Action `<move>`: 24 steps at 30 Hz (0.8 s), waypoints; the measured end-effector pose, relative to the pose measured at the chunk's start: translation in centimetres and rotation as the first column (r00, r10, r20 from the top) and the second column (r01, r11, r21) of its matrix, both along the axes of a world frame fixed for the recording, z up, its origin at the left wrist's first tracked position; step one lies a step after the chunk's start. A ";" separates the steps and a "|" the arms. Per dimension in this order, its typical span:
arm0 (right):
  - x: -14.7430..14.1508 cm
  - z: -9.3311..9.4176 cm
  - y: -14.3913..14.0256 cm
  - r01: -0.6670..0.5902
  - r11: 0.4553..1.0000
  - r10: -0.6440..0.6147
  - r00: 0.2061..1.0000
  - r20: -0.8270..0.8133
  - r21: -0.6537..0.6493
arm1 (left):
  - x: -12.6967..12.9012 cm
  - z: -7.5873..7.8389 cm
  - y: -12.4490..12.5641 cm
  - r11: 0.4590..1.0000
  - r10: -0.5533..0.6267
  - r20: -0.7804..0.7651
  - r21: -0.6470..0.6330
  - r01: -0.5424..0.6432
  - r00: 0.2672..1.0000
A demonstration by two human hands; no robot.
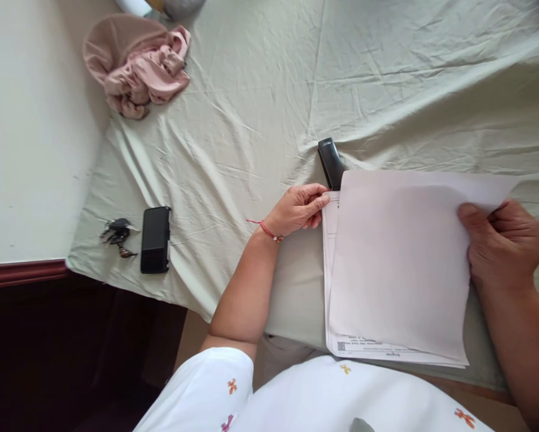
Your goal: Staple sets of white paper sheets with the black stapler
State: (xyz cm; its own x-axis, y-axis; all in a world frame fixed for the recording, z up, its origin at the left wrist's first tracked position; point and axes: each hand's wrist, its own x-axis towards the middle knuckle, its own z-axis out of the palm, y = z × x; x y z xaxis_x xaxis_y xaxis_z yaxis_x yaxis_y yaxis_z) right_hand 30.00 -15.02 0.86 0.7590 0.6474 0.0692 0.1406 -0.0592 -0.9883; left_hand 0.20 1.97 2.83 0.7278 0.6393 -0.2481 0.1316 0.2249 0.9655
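Note:
A stack of white paper sheets (395, 270) lies on a pale green bedsheet (251, 120) in front of me. My left hand (298, 209) pinches the stack's upper left corner, right beside a black stapler (331, 163) that lies partly under the top sheet. My right hand (503, 243) grips the right edge of the top sheet, thumb on top, lifting it a little off the printed sheets beneath. A red thread bracelet is on my left wrist.
A black phone (155, 239) and a bunch of keys (117, 234) lie near the sheet's left front edge. A crumpled pink cloth (138, 63) sits at the far left. A white wall (26, 120) and dark wooden frame (21, 273) border the left.

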 end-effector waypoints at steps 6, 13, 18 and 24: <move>-0.1 0.3 0.4 0.053 0.998 -0.049 0.994 0.097 -0.039 | 0.0 -0.1 0.0 1.000 0.001 -0.035 -0.013 -0.001 0.999; 0.0 0.2 0.4 0.090 0.995 -0.090 0.996 -0.012 0.046 | 0.1 0.2 -0.2 0.998 0.055 -0.041 -0.005 -0.055 0.998; 0.4 0.3 -0.3 -0.032 0.996 0.031 0.999 -0.017 -0.082 | 0.2 0.4 -0.2 0.998 0.063 -0.038 -0.025 -0.063 0.997; 0.3 0.2 -0.3 -0.016 0.991 0.021 0.999 0.031 -0.131 | 0.2 0.5 -0.3 0.997 0.068 -0.029 -0.030 -0.068 0.997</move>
